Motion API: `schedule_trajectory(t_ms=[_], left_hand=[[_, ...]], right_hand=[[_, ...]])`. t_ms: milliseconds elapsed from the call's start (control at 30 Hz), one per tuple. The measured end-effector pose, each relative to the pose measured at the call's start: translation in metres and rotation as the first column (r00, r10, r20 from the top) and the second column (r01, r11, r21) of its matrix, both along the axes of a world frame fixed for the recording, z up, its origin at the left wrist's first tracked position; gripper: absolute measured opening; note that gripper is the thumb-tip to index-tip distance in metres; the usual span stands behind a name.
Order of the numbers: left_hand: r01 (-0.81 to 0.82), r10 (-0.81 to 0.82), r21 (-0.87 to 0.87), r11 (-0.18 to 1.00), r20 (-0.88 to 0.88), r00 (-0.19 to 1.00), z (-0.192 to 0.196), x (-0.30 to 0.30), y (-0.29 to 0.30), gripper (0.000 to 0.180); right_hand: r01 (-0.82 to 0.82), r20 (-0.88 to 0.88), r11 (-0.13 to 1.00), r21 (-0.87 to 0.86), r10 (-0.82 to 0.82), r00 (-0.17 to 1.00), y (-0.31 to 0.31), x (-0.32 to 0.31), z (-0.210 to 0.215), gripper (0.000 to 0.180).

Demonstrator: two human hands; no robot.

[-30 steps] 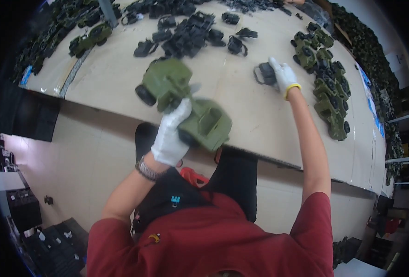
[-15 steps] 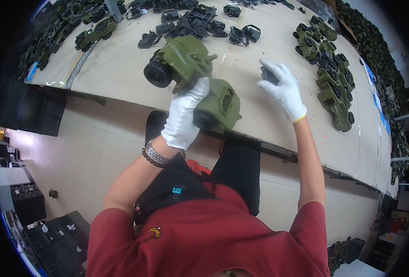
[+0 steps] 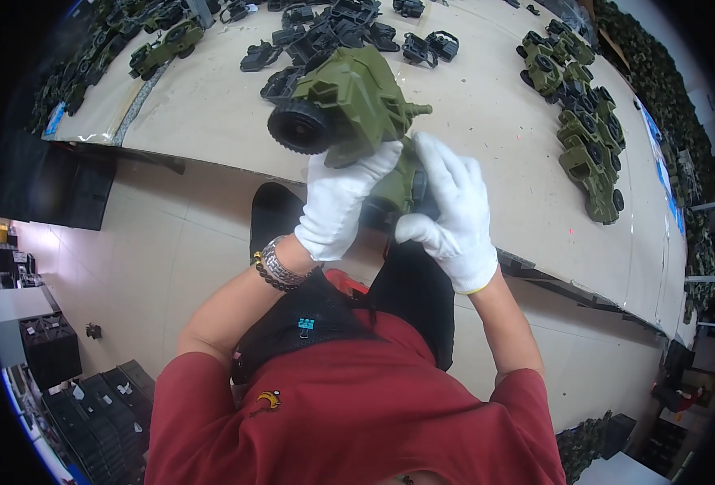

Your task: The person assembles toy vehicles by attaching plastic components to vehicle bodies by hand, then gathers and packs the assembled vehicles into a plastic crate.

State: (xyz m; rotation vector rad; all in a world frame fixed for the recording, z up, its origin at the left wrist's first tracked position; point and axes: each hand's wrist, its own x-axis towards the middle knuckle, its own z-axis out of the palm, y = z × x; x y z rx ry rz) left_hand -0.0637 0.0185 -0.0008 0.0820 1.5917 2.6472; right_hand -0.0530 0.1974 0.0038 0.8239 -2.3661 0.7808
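Note:
A green toy military truck (image 3: 357,89) with black wheels is held up over the table's near edge, tilted. My left hand (image 3: 341,198), in a white glove, is closed around its middle. My right hand (image 3: 454,210), gloved too, is at the truck's right-hand end, thumb below and fingers above. Between this hand and the green body shows a dark grey plastic part (image 3: 420,184). The hands hide much of the truck's rear half, and whether the part is seated in it cannot be seen.
Beyond the truck lies a pile of dark grey plastic parts (image 3: 325,40), with a few loose ones (image 3: 430,48) beside it. Green toy trucks stand in a row (image 3: 588,153) at the right; more (image 3: 164,52) are at the far left. The table edge (image 3: 551,287) runs in front of me.
My right hand has moved left and down with the dark grey part, from over the table to the truck's end. My left hand has shifted the truck slightly right and turned it.

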Motion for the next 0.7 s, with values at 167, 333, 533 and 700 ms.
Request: schedule_trajectory(t_ms=[167,333,533,700], left_hand=[[-0.034,0.025,-0.135,0.990,-0.072,0.997,0.006,0.005,0.009,0.031],[0.143,-0.209,0.324,0.935,0.178,0.962,0.032,-0.014,0.029,0.051],[0.211,-0.519,0.575,0.790,0.444,0.730,0.054,-0.039,0.075,0.058],[0.302,-0.478,0.381,0.874,0.565,0.673,0.065,-0.053,0.113,0.060]], right_hand=[[-0.074,0.001,0.996,0.056,0.074,0.997,0.014,0.001,0.013,0.103],[-0.009,-0.046,0.999,-0.046,0.007,0.999,0.027,-0.003,0.053,0.116],[0.176,-0.240,0.982,-0.070,-0.188,0.952,0.052,-0.011,0.042,0.083],[0.298,-0.363,0.943,-0.147,-0.332,0.871,0.094,-0.032,0.029,0.053]])
